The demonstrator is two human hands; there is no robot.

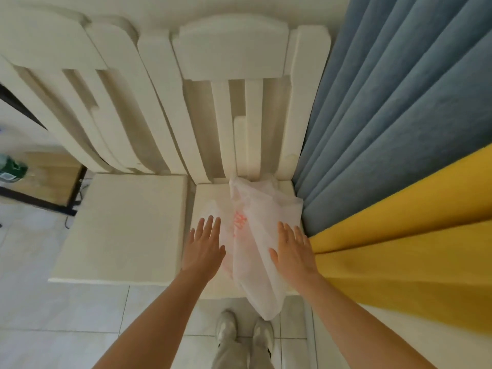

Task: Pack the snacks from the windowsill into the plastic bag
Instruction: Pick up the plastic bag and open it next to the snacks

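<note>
One plastic bag (258,209), thin, translucent white with some red print on it, lies on the seat of the right chair (207,198). It covers the right half of the seat, running from the back edge by the slats to the front edge. Its lower end hangs over the front edge toward the floor (66,315).

Two hands are on it, both palm down with straight fingers, gripping nothing. The left hand (206,247) lies flat at the bag's left side, near the middle of the seat's front part, with its fingertips over a thin fold of the plastic. The right hand (292,253) lies flat on the bag's right side, close to the seat's front right corner. Whether either hand presses down hard cannot be told.

There are two white chairs with slatted backs, side by side. The left chair (125,222) stands just beside the right one, with a narrow gap between the seats.

Two curtains hang to the right of the seat, one blue (399,115) and one yellow (412,249), the blue one touching the seat's right edge. On the pale tiled floor below the front edge stand the person's two grey shoes (226,327). At the far left is one low wooden table (53,171) with a blurred green thing (13,169) on it.
</note>
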